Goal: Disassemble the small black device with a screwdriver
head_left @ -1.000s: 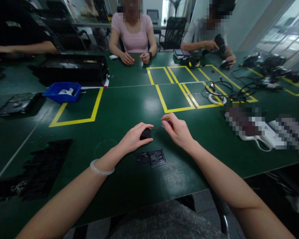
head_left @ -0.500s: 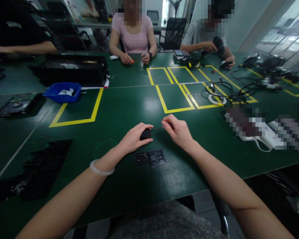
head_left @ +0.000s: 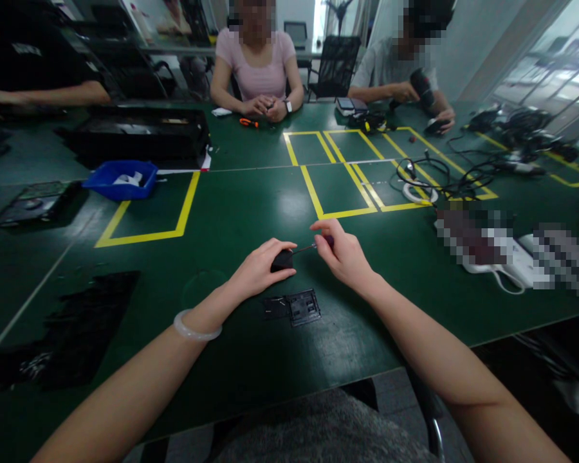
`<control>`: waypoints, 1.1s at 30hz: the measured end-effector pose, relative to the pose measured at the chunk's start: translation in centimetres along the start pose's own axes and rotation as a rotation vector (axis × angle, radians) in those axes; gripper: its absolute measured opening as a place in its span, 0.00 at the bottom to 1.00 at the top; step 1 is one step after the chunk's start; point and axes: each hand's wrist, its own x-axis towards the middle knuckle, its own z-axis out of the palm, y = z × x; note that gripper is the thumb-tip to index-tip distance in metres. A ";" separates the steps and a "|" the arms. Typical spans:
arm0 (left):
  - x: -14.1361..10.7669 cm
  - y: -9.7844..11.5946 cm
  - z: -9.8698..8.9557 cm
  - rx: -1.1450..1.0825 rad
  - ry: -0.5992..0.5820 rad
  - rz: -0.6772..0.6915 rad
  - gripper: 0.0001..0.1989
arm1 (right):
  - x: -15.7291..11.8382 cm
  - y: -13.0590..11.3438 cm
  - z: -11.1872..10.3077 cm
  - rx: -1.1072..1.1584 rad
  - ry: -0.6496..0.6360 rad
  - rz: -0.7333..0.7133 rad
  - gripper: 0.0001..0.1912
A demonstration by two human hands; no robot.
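My left hand is closed around a small black box-shaped part, thumb below and fingers above. My right hand grips the dark handle of a screwdriver between thumb and fingers, its index finger lifted. The thin metal shaft runs left, and its tip meets the right side of the black part; the exact contact is too small to make out. Just below my hands, a flat black plastic piece lies on the green table, with a thinner dark piece against its left side.
At the left lie a pile of black parts and a blue tray with white bits. Black cables and a white power strip are at the right. Co-workers sit opposite; an orange-handled tool lies near one.
My right index finger has lifted and the screwdriver handle shows more. My left hand stays put. Across the table, a co-worker has laid down the orange-handled tool and brought both hands together.
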 end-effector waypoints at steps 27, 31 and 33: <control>0.0 0.1 -0.1 0.002 -0.002 0.002 0.18 | 0.0 0.1 0.2 -0.031 0.019 -0.050 0.09; 0.0 0.1 -0.1 0.002 0.002 0.004 0.19 | 0.2 0.0 -0.1 -0.071 -0.014 -0.058 0.10; 0.1 0.0 -0.1 0.005 0.004 0.004 0.18 | 0.2 -0.1 -0.1 -0.081 -0.024 -0.061 0.11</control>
